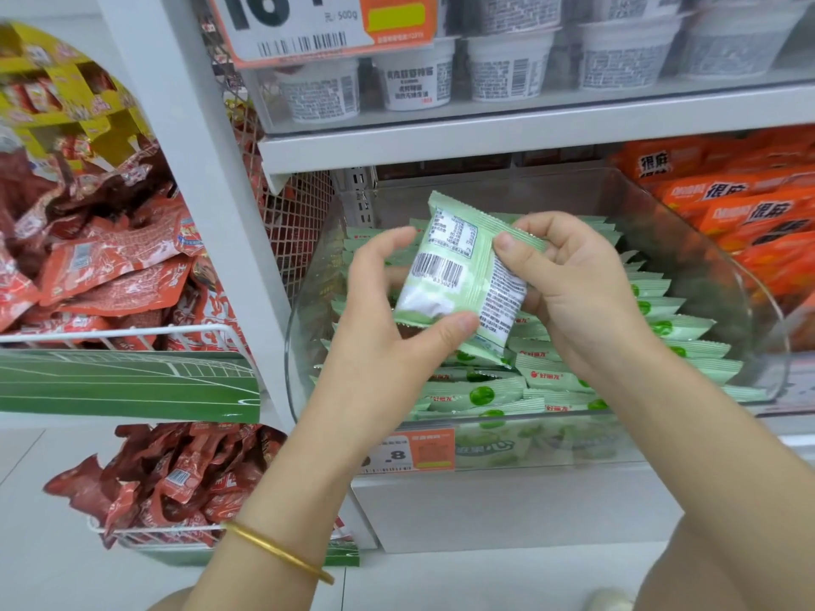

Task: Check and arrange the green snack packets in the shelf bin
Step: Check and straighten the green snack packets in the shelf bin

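A pale green snack packet [458, 275] is held up above the clear shelf bin [745, 302], its back side with barcode and print facing me. My left hand [388, 319] grips its left edge and lower corner, thumb on the bottom. My right hand [573, 280] pinches its right edge, thumb on top. Below and behind the hands, several green snack packets [542, 381] lie in rows inside the bin, partly hidden by my hands.
Orange snack packets [749, 213] fill the bin to the right. White tubs [419, 81] stand on the shelf above. Red packets [110, 258] sit in wire baskets to the left, beyond a white upright post [198, 169]. A price tag [410, 452] hangs on the bin's front.
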Motion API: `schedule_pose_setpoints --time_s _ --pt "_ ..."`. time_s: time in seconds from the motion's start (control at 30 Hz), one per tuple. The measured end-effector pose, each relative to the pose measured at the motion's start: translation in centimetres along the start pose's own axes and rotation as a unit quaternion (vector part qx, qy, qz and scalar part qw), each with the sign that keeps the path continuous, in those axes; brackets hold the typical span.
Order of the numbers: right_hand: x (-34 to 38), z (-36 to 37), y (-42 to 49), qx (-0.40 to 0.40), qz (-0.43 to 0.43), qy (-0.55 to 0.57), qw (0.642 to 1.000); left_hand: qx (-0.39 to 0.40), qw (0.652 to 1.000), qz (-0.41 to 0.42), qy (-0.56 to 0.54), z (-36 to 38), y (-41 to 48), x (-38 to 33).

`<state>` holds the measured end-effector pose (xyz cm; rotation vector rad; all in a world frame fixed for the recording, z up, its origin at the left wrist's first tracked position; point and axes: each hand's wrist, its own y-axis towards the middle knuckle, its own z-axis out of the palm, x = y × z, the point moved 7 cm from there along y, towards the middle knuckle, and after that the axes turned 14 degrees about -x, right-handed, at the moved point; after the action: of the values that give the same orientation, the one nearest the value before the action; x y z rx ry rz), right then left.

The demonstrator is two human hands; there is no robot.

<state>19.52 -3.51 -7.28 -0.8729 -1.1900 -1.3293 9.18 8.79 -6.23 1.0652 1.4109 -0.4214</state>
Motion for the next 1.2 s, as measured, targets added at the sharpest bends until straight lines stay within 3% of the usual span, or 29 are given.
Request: schedule_pose_setpoints --time_s 0.13,0.27,0.37,0.43,0.57,0.63,0.7,0.8,0.97,1.2 --pt "0.1 0.4 -0.2 0.028 0.023 0.042 0.998 -0.065 0.968 -0.197 -0.145 -1.0 0.5 2.9" --pt "-0.2 0.9 -0.3 0.064 0.076 0.114 0.988 -0.033 0.934 -0.283 -0.214 -0.8 0.7 3.7" --pt "0.7 1.0 -0.3 0.096 -0.035 -0.014 0.995 -0.021 0.924 -0.313 -0.219 -0.6 0.6 3.7" --pt "1.1 1.5 -0.7 0.128 -0.108 -0.111 0.98 -0.018 0.925 -0.317 -0.207 -0.7 0.6 3.6" --pt "1.9 1.6 -0.4 0.083 -0.155 -0.137 0.975 -0.092 0.949 -0.269 -0.139 -2.4 1.6 3.6" --pt "2.4 1.5 0.2 0.038 -0.18 -0.132 0.974 -0.153 0.977 -0.139 0.043 -4.1 2.4 3.3" --pt "2.1 1.8 0.9 0.008 -0.184 -0.145 0.972 -0.152 0.96 -0.01 0.235 -4.1 2.6 2.9" --pt "1.5 2.7 1.5 -0.015 -0.222 -0.225 0.949 -0.087 0.918 0.077 0.378 -2.3 2.6 4.1" --pt "1.2 6.0 1.9 0.003 -0.311 -0.364 0.878 0.043 0.869 0.045 0.492 -0.3 2.4 6.2" --pt "0.3 9.8 1.9 0.085 -0.369 -0.54 0.752 0.073 0.837 0.031 0.541 -0.4 1.6 5.7"
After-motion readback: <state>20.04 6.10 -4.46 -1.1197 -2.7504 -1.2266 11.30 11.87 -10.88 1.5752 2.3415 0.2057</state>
